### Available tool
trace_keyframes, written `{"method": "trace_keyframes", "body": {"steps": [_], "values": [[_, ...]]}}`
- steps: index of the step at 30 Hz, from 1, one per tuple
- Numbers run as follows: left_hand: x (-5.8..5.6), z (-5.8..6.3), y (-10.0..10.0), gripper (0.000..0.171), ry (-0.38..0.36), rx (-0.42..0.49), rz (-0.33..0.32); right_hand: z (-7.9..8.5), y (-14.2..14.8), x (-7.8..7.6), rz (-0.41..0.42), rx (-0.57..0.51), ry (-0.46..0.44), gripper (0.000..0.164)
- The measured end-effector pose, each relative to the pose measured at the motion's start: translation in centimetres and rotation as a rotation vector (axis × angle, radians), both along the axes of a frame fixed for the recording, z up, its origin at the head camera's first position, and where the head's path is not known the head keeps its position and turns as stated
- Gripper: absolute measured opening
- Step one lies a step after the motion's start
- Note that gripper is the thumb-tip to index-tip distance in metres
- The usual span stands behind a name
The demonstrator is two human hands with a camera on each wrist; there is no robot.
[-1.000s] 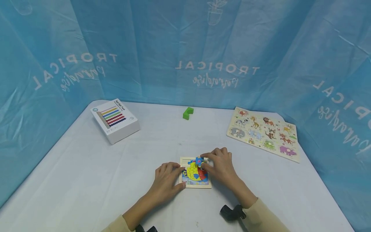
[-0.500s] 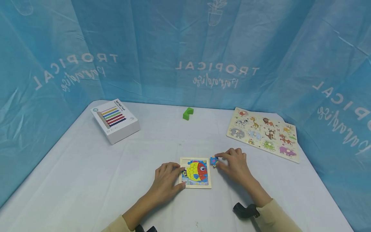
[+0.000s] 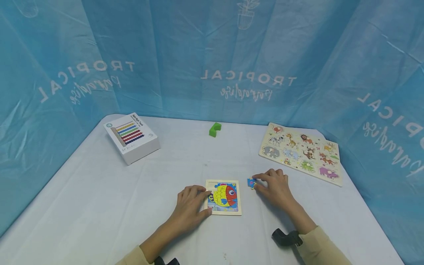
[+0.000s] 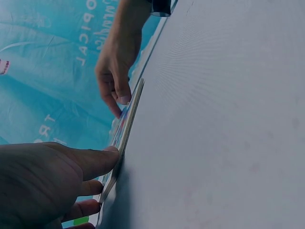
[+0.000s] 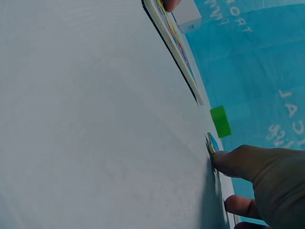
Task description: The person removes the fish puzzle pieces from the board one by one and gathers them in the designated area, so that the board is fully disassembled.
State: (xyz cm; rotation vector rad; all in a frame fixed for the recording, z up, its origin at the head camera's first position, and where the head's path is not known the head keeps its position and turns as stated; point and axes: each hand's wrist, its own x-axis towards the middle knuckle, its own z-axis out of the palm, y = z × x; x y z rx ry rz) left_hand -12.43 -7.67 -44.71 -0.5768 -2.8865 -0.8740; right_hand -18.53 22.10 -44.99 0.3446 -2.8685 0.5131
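In the head view, a small jigsaw puzzle (image 3: 228,211) with a yellow and red fish lies in a pale wooden frame. My left hand (image 3: 189,208) rests on its left side, the thumb near the lower left corner and a fingertip higher up. Bare wood shows at the puzzle's upper left. To the right of the frame, my right hand (image 3: 274,187) pinches a blue puzzle piece (image 3: 251,183) between thumb and index finger, close over the table. In the right wrist view the thumb covers part of that piece (image 5: 212,141).
A white box (image 3: 142,151) printed with coloured rows stands at the back left. A green block (image 3: 214,129) lies at the back centre, and an animal peg puzzle board (image 3: 298,165) at the back right. Blue curtains (image 3: 185,73) hang behind the white-covered table (image 3: 109,206).
My right hand has carried the blue piece from over the puzzle's upper right to the table area right of the frame, uncovering the fish's eye. My left hand has stayed in place.
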Motion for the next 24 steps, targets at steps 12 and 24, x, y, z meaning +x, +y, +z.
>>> {"method": "trace_keyframes", "body": {"steps": [12, 24], "values": [[0.1, 0.0, -0.1, 0.049, 0.008, -0.008, -0.003, 0.0, 0.0, 0.0, 0.006, -0.008, -0.006, 0.028], [0.1, 0.2, 1.2, 0.041, 0.067, 0.035, -0.034, 0.4, -3.2, 0.4, 0.058, -0.038, 0.012, 0.033]]}}
